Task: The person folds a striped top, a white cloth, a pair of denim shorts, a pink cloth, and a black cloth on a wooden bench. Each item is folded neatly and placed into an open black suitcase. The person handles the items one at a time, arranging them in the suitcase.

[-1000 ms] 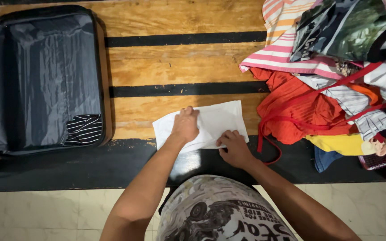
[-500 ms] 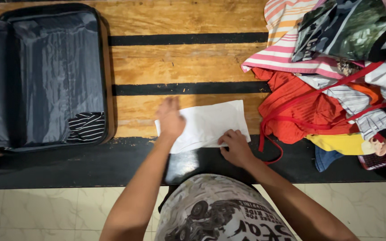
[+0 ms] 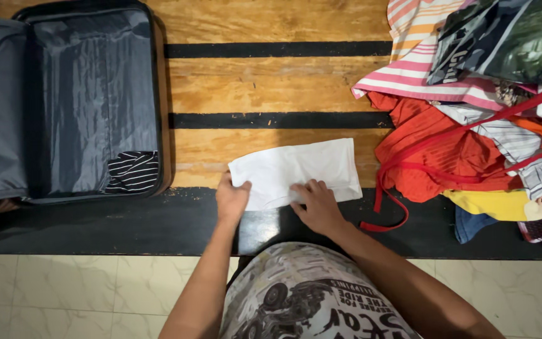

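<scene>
My left hand [image 3: 232, 199] sits at the near left corner of the white folded cloth [image 3: 296, 171], fingers [image 3: 226, 182] curled over its edge so that they pinch the fabric there, though I cannot see the thumb side well enough to say how firmly. My right hand [image 3: 317, 206] lies flat on the cloth's near edge, fingers [image 3: 308, 186] spread a little and pressing down, not wrapped around anything. The cloth itself is a plain white rectangle, folded flat, wider than it is deep, with a soft crease running along it and its near edge lapping over the line where the wood meets a black band — it lies on the tabletop [image 3: 265, 81] right in front of me, between the two hands and slightly beyond them. The tabletop is varnished wood crossed by dark stripes. To the left, well apart from the cloth, an open dark suitcase [image 3: 70, 100] lies with its grey lining showing and a black-and-white striped garment [image 3: 132, 171] tucked in its near right corner; the suitcase's left part runs out of view. To the right, a heap of clothes [image 3: 472, 113] — an orange piece, pink-striped fabric, something yellow, red straps trailing toward the cloth — is cut off by the top and right borders, and I cannot sort out its separate items. My printed shirt [image 3: 302, 301] fills the bottom, hiding the tabletop's near edge there.
</scene>
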